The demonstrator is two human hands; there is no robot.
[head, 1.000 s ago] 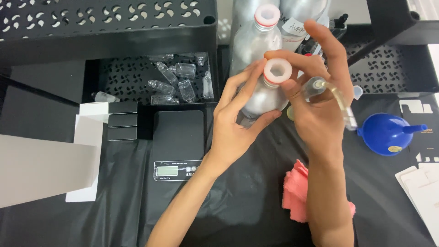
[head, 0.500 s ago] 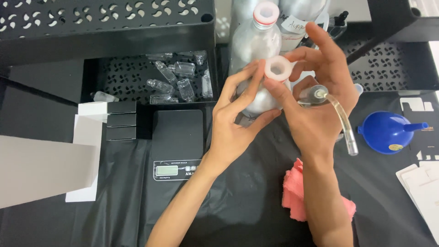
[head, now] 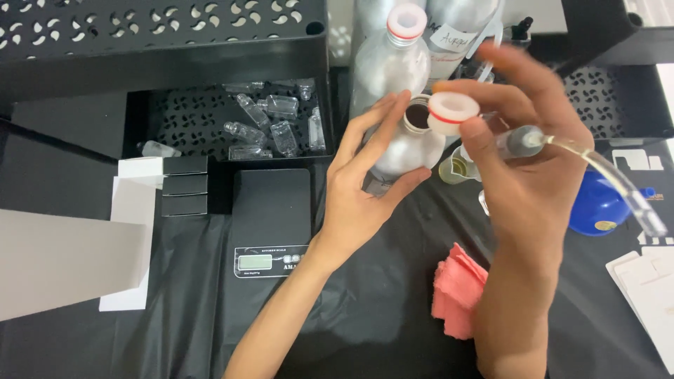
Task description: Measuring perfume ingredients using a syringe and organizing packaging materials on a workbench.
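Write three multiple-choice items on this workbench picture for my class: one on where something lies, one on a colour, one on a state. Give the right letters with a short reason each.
1. Where does the pink cloth lie?
A. on the black mat, beside the right forearm
B. on the scale
C. in the perforated tray

2. What colour is the funnel?
A. red
B. blue
C. green

3. In what state is the silver bottle in the left hand?
A. capped
B. lying on its side
C. uncapped, its mouth open

Answers:
1 A: the cloth sits on the mat next to the forearm.
2 B: the funnel behind the right hand is plainly blue.
3 C: the right hand holds the white cap clear of the bottle's dark, open mouth.
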